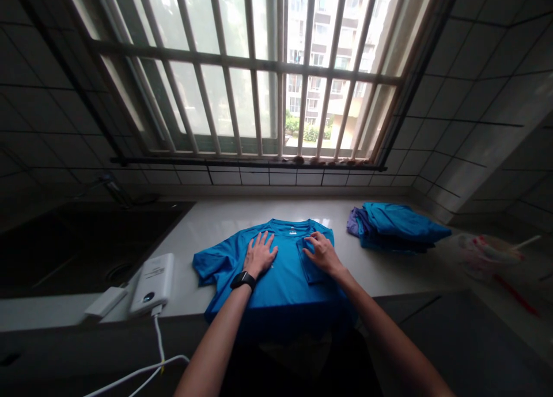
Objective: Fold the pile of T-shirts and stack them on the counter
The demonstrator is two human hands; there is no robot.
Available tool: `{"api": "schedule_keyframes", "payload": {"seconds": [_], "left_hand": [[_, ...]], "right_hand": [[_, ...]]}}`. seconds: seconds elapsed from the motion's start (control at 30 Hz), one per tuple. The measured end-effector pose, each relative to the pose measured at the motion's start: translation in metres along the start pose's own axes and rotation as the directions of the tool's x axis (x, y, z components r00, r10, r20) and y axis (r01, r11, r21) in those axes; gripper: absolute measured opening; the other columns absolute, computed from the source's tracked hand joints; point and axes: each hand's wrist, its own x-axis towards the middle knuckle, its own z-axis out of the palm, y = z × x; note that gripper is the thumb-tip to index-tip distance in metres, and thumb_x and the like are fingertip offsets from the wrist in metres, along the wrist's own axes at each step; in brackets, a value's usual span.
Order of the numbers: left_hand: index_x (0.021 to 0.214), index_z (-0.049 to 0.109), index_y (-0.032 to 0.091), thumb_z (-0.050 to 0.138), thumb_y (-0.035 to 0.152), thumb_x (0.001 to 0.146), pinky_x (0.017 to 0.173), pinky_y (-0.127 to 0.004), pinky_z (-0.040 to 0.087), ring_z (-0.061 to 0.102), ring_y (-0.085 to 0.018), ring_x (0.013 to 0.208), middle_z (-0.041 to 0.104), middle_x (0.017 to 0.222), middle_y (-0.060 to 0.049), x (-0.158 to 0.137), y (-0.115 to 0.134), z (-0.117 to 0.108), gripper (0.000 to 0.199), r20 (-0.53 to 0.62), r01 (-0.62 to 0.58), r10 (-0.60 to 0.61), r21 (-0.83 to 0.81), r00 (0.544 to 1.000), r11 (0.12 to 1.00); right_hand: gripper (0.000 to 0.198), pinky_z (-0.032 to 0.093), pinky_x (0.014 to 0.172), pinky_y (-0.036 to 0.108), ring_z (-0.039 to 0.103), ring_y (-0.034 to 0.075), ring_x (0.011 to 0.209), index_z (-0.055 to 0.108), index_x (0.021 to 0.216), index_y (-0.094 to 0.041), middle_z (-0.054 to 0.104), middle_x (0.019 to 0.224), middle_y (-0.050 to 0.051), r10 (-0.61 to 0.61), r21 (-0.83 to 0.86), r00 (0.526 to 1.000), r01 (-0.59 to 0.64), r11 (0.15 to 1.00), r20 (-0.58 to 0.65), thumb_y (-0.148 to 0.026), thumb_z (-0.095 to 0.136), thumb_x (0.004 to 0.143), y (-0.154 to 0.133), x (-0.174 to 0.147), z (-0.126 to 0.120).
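A blue short-sleeved T-shirt (276, 279) lies spread on the white countertop, its neckline toward the window and its lower part hanging over the front edge. The sleeve on the left sticks out, while the right side is folded inward over the body. My left hand (260, 254), with a dark band on the wrist, rests flat on the chest with fingers spread. On the folded right side lies my right hand (322, 252), its fingers bent and apart, touching the fabric near the shoulder.
A pile of folded blue and purple clothes (397, 227) sits at the back right. To the left are a white power bank (153, 282) with a cable, a small white box (106, 302) and a dark sink (108, 241). A plastic bag (484, 253) stands far right.
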Motion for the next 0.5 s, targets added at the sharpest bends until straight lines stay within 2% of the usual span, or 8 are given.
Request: {"api": "schedule_keyframes", "payload": {"seconds": [0.13, 0.23, 0.3, 0.4, 0.5], "left_hand": [[0.156, 0.043, 0.022, 0.036, 0.042, 0.1, 0.124, -0.05, 0.023, 0.027, -0.03, 0.155, 0.034, 0.166, -0.009, 0.0, 0.0, -0.002, 0.06, 0.005, -0.004, 0.004, -0.001, 1.0, 1.0], [0.156, 0.042, 0.023, 0.036, 0.042, 0.101, 0.124, -0.05, 0.023, 0.027, -0.029, 0.155, 0.034, 0.166, -0.008, -0.001, 0.001, -0.002, 0.059, 0.001, -0.006, 0.006, 0.01, 1.0, 1.0], [0.156, 0.042, 0.023, 0.036, 0.042, 0.101, 0.124, -0.05, 0.023, 0.027, -0.029, 0.155, 0.033, 0.166, -0.008, -0.001, 0.001, -0.002, 0.059, 0.0, -0.004, 0.004, 0.012, 1.0, 1.0], [0.156, 0.042, 0.023, 0.036, 0.041, 0.101, 0.124, -0.051, 0.023, 0.027, -0.03, 0.155, 0.033, 0.166, -0.009, 0.0, 0.001, -0.001, 0.059, 0.006, 0.006, -0.006, 0.007, 1.0, 1.0], [0.156, 0.042, 0.024, 0.037, 0.042, 0.101, 0.124, -0.051, 0.023, 0.027, -0.029, 0.155, 0.033, 0.166, -0.008, 0.001, 0.001, 0.0, 0.059, 0.009, 0.007, -0.007, 0.009, 1.0, 1.0]], "right_hand": [[0.029, 0.052, 0.086, 0.038, 0.067, 0.03, 0.101, 0.069, 0.104, -0.021, 0.071, 0.106, 0.013, 0.065, -0.106, 0.99, -0.052, 0.993, 0.123, -0.047, 0.066, 0.093, -0.022, -0.01, 0.0], [0.02, 0.051, 0.082, 0.035, 0.069, 0.028, 0.096, 0.067, 0.106, -0.02, 0.073, 0.104, 0.013, 0.065, -0.144, 0.975, -0.035, 0.989, 0.214, -0.033, 0.054, 0.101, -0.032, -0.012, 0.004], [0.021, 0.051, 0.081, 0.033, 0.069, 0.025, 0.095, 0.067, 0.103, -0.021, 0.073, 0.101, 0.011, 0.022, -0.101, 0.98, -0.002, 0.995, 0.198, -0.027, 0.046, 0.104, -0.036, -0.012, 0.006], [0.029, 0.051, 0.085, 0.031, 0.068, 0.022, 0.095, 0.066, 0.102, -0.022, 0.072, 0.101, 0.009, -0.057, 0.085, 0.995, 0.05, 0.995, 0.087, -0.03, 0.038, 0.107, -0.037, -0.01, 0.006], [0.034, 0.05, 0.096, 0.031, 0.067, 0.02, 0.105, 0.066, 0.112, -0.021, 0.071, 0.112, 0.009, -0.112, 0.223, 0.992, 0.097, 0.97, 0.054, -0.029, 0.033, 0.108, -0.033, -0.008, 0.006]]}}
